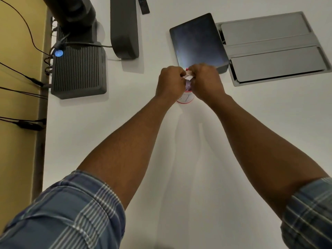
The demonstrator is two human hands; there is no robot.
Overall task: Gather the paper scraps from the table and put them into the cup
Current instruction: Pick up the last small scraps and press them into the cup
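Now, hands: your left hand (170,81) and right hand (206,81) both pinch paper scraps (188,74) — fingers curled.
Place: directly over the cup (186,98).

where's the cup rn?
Head view, centre of the white table: the cup stands under and between both hands, just in front of the dark tablet.

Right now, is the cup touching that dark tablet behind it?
Cannot tell. In the head view, both hands, left hand and right hand, cover the cup rim and the tablet near edge.
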